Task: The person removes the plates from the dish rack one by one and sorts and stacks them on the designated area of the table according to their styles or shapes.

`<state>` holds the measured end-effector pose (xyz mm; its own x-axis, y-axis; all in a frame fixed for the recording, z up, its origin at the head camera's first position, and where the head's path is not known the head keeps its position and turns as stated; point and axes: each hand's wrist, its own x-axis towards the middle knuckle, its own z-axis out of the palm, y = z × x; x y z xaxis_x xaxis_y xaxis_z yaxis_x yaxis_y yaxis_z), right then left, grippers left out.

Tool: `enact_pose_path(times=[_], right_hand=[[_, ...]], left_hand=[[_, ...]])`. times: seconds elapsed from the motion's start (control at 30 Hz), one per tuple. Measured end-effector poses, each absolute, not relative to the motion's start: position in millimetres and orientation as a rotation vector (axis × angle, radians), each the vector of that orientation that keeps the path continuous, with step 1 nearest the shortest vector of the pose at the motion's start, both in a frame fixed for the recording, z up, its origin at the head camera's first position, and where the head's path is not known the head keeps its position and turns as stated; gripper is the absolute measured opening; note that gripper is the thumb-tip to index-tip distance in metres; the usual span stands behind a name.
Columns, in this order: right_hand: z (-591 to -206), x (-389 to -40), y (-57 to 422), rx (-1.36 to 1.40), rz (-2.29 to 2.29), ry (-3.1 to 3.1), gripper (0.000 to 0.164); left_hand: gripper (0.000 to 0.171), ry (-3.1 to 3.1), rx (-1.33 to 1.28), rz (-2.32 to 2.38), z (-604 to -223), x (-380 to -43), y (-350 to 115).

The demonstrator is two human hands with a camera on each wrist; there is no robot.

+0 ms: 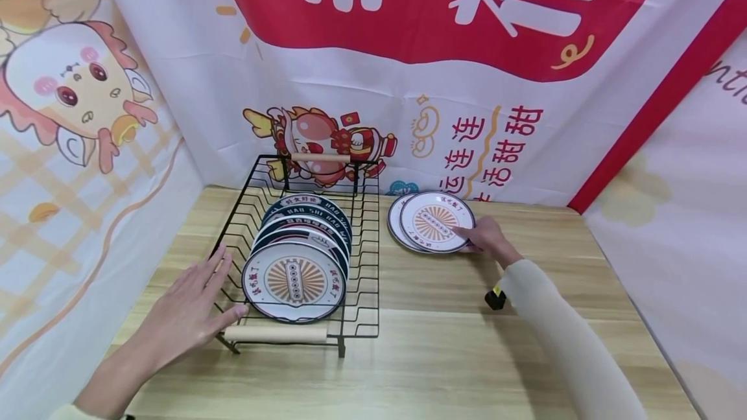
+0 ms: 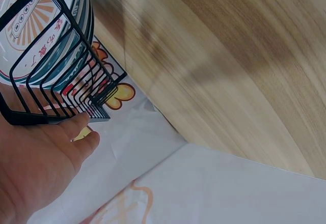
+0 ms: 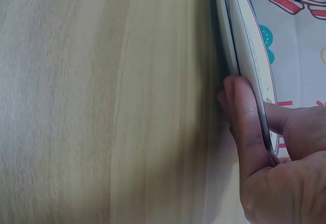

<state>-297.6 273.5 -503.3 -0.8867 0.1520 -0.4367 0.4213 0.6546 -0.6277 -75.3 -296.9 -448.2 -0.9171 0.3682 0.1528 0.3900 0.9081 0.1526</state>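
Note:
In the head view my right hand (image 1: 486, 236) pinches the upper plate (image 1: 438, 222) by its right edge. The thumb is on top and the fingers are underneath, as the right wrist view also shows the hand (image 3: 277, 147) at the plate's rim (image 3: 252, 40). Just below it lies a second plate (image 1: 395, 220), mostly covered. My left hand (image 1: 189, 300) has its fingers extended against the left side of a black wire dish rack (image 1: 364, 277). Several plates stand in the rack, tilted back; the front one (image 1: 294, 280) has an orange sunburst. The left wrist view shows the hand (image 2: 48, 158) beside the wires.
The rack has wooden handles (image 1: 277, 334) at front and back. Under my right forearm a small black object with a yellow mark (image 1: 495, 299) appears by the sleeve. Printed cloth (image 1: 192, 50) hangs behind and beside the wooden table (image 1: 432, 355).

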Motion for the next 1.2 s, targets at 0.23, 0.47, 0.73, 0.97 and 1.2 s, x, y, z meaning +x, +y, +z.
enact_pose_path(times=[0.23,0.47,0.73,0.97,1.2], right_hand=[[-503.8,-294.7,265.5,0.453,-1.217,2.418,0.039],[-504.5,-292.2,258.1,0.440,-1.308,2.347,0.035],[-507.6,-296.4,254.3,0.484,-1.296,2.328,0.036],[-507.1,-294.9,252.0,0.461,-1.234,2.372,0.039],[-508.4,-295.3,249.1,0.475,-1.208,2.402,0.042]], left_hand=[[0.099,-2.958,-0.579,-0.281,-447.4,-73.7,-297.1],[0.098,-2.960,-0.573,-0.274,-449.8,-71.4,-297.8],[0.098,-2.961,-0.569,-0.276,-448.3,-71.7,-298.3],[0.098,-2.963,-0.573,-0.281,-447.5,-72.5,-297.0],[0.098,-2.958,-0.582,-0.281,-446.9,-73.6,-296.7]])
